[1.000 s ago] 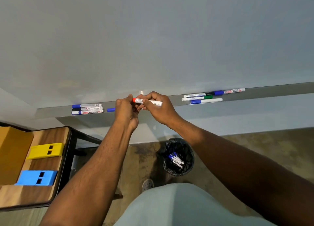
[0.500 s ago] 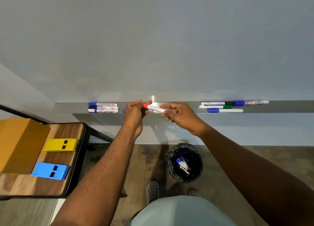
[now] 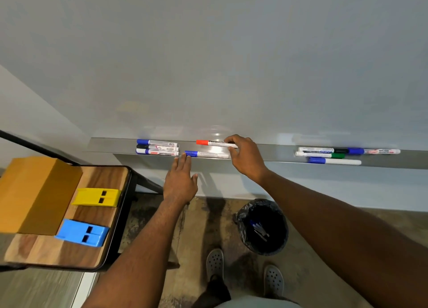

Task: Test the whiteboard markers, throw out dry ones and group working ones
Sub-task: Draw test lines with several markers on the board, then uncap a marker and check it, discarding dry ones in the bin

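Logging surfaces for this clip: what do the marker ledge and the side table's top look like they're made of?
Marker ledge: probably brushed metal, grey with a bright glare patch and faint marker reflections. Side table top: wood or wood-look laminate, showing brown grain bands; dark rim, material unclear.

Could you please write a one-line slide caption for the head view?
Right hand holds a red-capped white marker at the grey whiteboard tray; open left hand nears a blue-capped marker.

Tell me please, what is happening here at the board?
A person is sorting whiteboard markers along the tray. The right hand holds a capped red marker at the tray, seemingly setting it down. The left hand is open, its fingertips at a blue marker. Marker groups lie at the left and right. A bin below holds discarded markers.
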### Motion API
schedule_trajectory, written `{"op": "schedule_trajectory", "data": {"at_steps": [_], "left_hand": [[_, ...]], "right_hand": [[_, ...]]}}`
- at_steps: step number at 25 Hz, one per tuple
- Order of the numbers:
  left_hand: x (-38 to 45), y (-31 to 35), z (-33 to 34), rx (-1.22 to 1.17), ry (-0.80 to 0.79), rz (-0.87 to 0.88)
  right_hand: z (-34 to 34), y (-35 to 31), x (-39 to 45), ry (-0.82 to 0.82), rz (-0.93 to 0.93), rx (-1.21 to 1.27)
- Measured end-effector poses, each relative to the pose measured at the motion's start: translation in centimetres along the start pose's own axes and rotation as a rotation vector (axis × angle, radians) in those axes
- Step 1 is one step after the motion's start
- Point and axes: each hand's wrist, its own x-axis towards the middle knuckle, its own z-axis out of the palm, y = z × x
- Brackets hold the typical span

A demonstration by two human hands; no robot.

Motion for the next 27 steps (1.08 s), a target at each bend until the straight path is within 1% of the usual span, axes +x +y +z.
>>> {"op": "schedule_trajectory", "data": {"at_steps": [6,9,12,15,18,20,23,27], "left_hand": [[-0.3,0.1,0.9,-0.025,0.044,-0.028],[-0.2,0.0,1.0,-0.066,0.058,-0.039],[-0.1,-0.1,1.0,-0.077,0.065,-0.044],[-0.3,0.4,0.6,-0.071,0.082,-0.055],[-0.9,2.3,0.4,-0.040,0.145,-0.018],[-1.3,4.5,0.8,-0.025,0.153,0.075],[-1.6,8.3,1.8,0.002,0.095,0.246],[-2.0,13.0,3.4,0.110,-0.008,0.428]], "right_hand": [[3.6,-0.9,2.0,-0.057,-0.040,-0.096],[4.2,-0.2,2.3,-0.096,-0.049,-0.158],[4.1,0.5,2.1,-0.092,-0.056,-0.206],[3.2,1.9,0.6,0.008,-0.075,-0.202],[1.6,4.5,-2.0,0.237,-0.190,-0.201],[0.0,6.7,-3.6,0.380,-0.253,-0.206],[-2.8,9.8,-5.3,0.433,-0.240,-0.258],[-7.0,14.4,-7.6,0.474,-0.126,-0.393]]}}
